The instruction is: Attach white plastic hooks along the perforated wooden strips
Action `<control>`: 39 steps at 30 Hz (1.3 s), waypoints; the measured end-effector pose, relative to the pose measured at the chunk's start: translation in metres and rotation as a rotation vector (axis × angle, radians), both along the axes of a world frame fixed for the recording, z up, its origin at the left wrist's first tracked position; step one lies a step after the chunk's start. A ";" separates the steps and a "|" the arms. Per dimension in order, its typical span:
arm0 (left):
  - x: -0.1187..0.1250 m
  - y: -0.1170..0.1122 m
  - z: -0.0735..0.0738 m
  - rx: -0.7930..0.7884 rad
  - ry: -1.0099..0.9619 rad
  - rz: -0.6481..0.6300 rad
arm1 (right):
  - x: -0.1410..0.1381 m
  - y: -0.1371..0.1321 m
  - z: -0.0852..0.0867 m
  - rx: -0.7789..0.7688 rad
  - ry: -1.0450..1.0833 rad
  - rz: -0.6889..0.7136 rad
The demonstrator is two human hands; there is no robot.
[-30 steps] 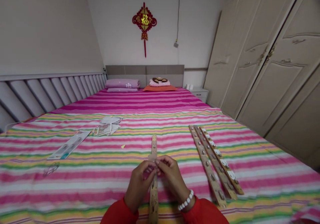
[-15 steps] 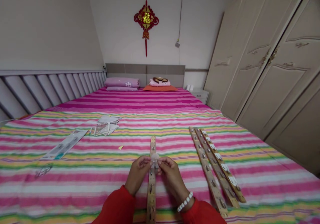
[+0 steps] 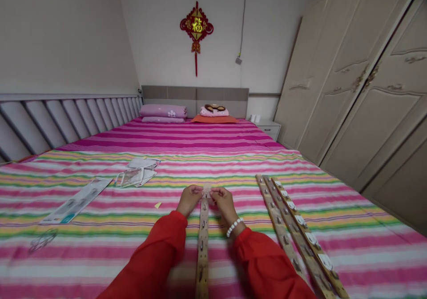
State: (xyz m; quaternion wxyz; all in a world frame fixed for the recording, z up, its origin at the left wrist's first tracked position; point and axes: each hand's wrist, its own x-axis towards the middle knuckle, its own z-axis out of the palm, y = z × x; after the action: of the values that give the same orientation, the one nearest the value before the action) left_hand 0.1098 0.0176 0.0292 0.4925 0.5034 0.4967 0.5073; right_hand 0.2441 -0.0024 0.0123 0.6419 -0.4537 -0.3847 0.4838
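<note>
A long wooden strip (image 3: 202, 241) with a row of metal hooks lies lengthwise on the striped bedspread (image 3: 100, 245) in front of me. My left hand (image 3: 189, 200) and my right hand (image 3: 223, 202) meet at its far end, fingers pinched together on a small pale piece (image 3: 207, 193) held over the strip's tip. Both arms wear red sleeves, and a white bead bracelet (image 3: 234, 227) circles my right wrist.
Three similar wooden hook strips (image 3: 293, 228) lie side by side to the right. Flat plastic packets (image 3: 138, 174) and a long card package (image 3: 75, 201) lie to the left, with a wire item (image 3: 42, 240) nearer. A wardrobe (image 3: 367, 90) stands on the right, pillows (image 3: 163, 111) at the headboard.
Both hands have reached forward along the strip, from its middle to its far end, still pinching the small pale piece. My arms are now stretched out.
</note>
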 end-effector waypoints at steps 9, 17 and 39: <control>0.001 0.028 -0.032 -0.043 0.024 0.045 | -0.006 0.032 -0.031 -0.054 0.004 -0.038; 0.001 0.033 -0.049 -0.028 0.037 0.064 | -0.007 0.039 -0.049 -0.062 -0.027 -0.050; 0.005 0.032 -0.063 -0.092 0.028 0.104 | -0.006 0.052 -0.079 -0.081 -0.160 -0.064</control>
State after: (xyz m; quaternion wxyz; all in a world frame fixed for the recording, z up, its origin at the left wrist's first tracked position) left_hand 0.1150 0.0499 -0.0339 0.4812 0.4609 0.5518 0.5016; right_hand 0.2380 0.0492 -0.0664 0.6054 -0.5285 -0.4000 0.4407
